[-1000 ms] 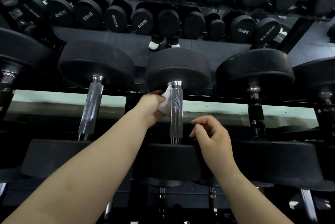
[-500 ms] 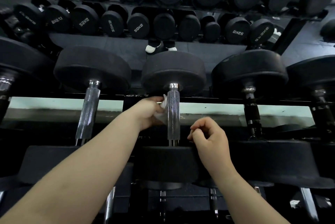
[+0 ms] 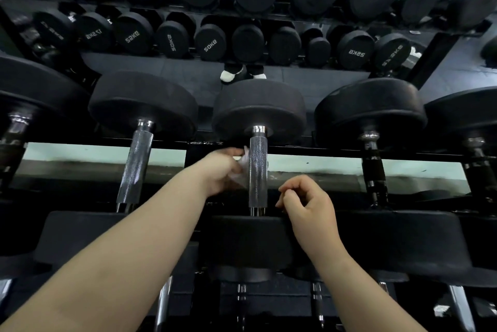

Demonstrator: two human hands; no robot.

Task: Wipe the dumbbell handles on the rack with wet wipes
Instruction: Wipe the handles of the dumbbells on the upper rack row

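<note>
A row of black dumbbells lies on the rack with knurled chrome handles pointing away from me. My left hand (image 3: 222,170) presses a crumpled white wet wipe (image 3: 242,170) against the left side of the middle handle (image 3: 257,173). My right hand (image 3: 309,206) hovers just right of that handle's near end, fingers curled loosely with nothing in them, above the near rubber head (image 3: 247,243). The neighbouring handle on the left (image 3: 135,167) is bare chrome; the one on the right (image 3: 372,167) is darker.
A mirror behind the rack reflects more dumbbells (image 3: 212,46) marked with weights and a pair of white shoes (image 3: 231,74). A lower rack tier with further handles (image 3: 242,302) sits below my forearms. A black rack rail (image 3: 322,150) crosses behind the handles.
My left hand has slid the wipe down along the middle handle, from near the far head toward its middle. My right hand has stayed beside the near end.
</note>
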